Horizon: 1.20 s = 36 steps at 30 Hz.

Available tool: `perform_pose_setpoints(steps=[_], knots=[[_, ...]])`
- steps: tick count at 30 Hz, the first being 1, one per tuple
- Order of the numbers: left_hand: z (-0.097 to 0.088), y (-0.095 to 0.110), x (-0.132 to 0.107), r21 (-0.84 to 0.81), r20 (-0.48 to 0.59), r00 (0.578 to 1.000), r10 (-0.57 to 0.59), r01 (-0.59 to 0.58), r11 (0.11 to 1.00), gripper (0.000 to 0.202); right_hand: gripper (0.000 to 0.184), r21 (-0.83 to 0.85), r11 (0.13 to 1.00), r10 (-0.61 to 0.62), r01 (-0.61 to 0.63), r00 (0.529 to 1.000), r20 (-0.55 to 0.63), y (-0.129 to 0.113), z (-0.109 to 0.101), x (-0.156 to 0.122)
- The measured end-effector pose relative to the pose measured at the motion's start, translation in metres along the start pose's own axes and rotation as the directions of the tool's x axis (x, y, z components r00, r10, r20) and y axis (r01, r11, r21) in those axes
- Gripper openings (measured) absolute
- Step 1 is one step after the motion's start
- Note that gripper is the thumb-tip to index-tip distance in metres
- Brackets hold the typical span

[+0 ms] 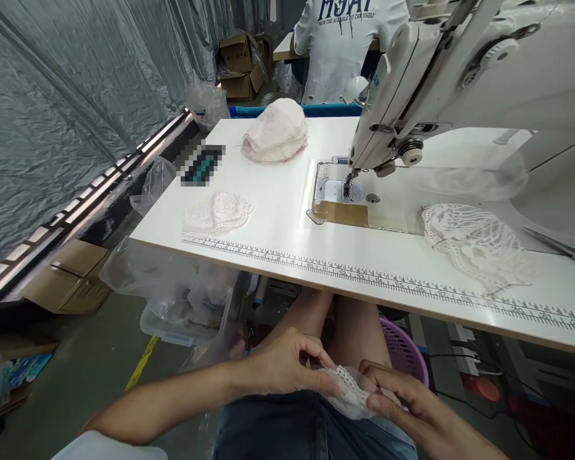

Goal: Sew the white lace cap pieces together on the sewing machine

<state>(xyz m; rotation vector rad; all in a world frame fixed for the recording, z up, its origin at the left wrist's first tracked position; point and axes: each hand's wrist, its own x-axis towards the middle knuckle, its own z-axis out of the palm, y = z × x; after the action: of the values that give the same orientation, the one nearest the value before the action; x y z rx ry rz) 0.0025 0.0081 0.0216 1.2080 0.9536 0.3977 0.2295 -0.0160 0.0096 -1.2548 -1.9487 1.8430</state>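
**Both hands pinch a small lace piece over the lap**

At the bottom centre of the frame, the left hand (282,364) is curled nearly closed, its thumb and fingertips pinching one edge of a small white lace piece (349,391). The right hand (402,399) comes in from the lower right with its fingers bent, thumb and forefinger gripping the opposite edge of the same piece. The lace sits between the two hands, above the denim-clad lap and below the front edge of the white table (287,191).

On the table, a sewing machine (460,76) fills the upper right. A lace piece (474,239) lies at right, another (218,214) left of centre, and a stack of pale fabric (276,133) farther back.
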Motion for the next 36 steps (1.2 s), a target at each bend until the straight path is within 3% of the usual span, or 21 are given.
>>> perform_pose_setpoints(steps=[9,12,18,23,29,33,36], knots=[[0.003,0.004,0.000,0.040,-0.021,0.998,-0.064,0.064,0.997,0.034,0.027,0.136,0.991,-0.009,0.020,0.996,-0.085,-0.002,0.007,0.009],[0.001,0.003,-0.002,0.071,0.013,0.999,-0.048,0.047,0.996,0.040,0.028,0.193,0.981,-0.004,0.022,0.996,-0.091,-0.001,0.005,0.010],[0.004,0.002,0.003,0.065,-0.023,0.999,0.034,-0.032,0.997,0.026,0.031,0.213,0.977,0.018,0.000,0.996,-0.083,0.004,0.004,0.010],[0.006,-0.001,0.005,-0.044,-0.087,0.996,-0.024,0.020,0.999,0.025,0.031,0.229,0.973,0.033,-0.022,0.999,-0.041,0.003,0.001,0.010],[0.003,0.000,0.001,-0.364,-0.065,0.979,-0.194,0.158,0.918,0.028,0.028,0.252,0.967,0.031,-0.024,0.999,-0.024,-0.002,-0.004,0.009],[0.001,0.004,0.000,-0.491,-0.028,0.977,-0.210,0.170,0.855,0.030,0.027,0.269,0.963,0.026,-0.012,0.998,-0.049,-0.006,-0.006,0.005],[0.001,0.003,0.000,-0.521,-0.062,0.972,-0.228,0.163,0.838,0.031,0.028,0.261,0.965,0.028,-0.010,0.998,-0.063,-0.010,-0.007,0.002]])
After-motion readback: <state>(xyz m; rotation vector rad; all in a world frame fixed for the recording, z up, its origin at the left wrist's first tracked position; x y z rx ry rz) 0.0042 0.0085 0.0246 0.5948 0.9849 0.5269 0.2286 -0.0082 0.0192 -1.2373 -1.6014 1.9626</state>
